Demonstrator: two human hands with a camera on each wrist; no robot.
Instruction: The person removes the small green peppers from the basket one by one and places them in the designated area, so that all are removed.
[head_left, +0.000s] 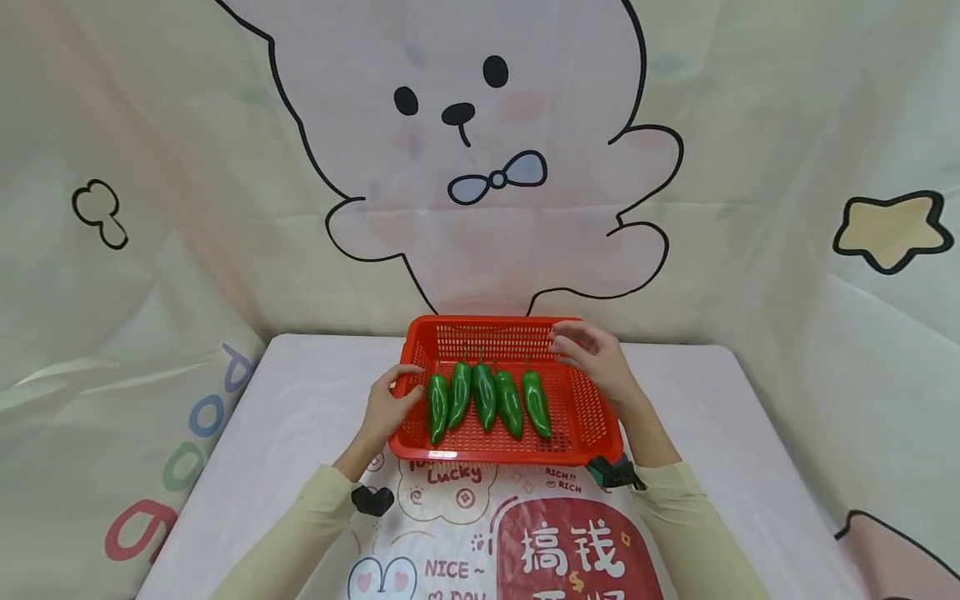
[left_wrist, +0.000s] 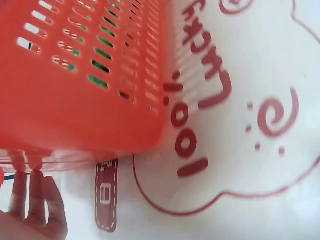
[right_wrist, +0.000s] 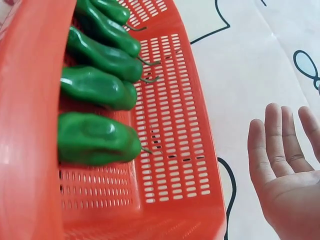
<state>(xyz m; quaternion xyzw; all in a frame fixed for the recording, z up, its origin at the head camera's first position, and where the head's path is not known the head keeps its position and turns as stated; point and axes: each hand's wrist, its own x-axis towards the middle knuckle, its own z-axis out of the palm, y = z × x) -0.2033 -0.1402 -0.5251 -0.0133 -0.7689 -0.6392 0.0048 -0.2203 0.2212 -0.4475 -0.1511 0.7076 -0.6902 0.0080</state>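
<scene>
A red plastic basket (head_left: 480, 457) with slotted walls holds several green chili peppers (head_left: 484, 396) lying side by side, stems toward the far wall. At the basket's left side is my left hand (head_left: 386, 408), thumb and forefinger spread at the rim. In the left wrist view its fingers (left_wrist: 36, 200) are fairly straight, with tips right at the outer wall. My right hand (head_left: 596, 358) is over the far right corner in the head view, holding nothing. The right wrist view shows its palm and spread fingers (right_wrist: 275, 142) apart from the basket.
The basket stands on a white table (head_left: 322, 375) over a printed mat (head_left: 450, 533) with red lettering. A cloth backdrop (head_left: 735, 250) with cartoon drawings rises behind and at both sides. Dark wrist straps (head_left: 372, 500) sit by the sleeves.
</scene>
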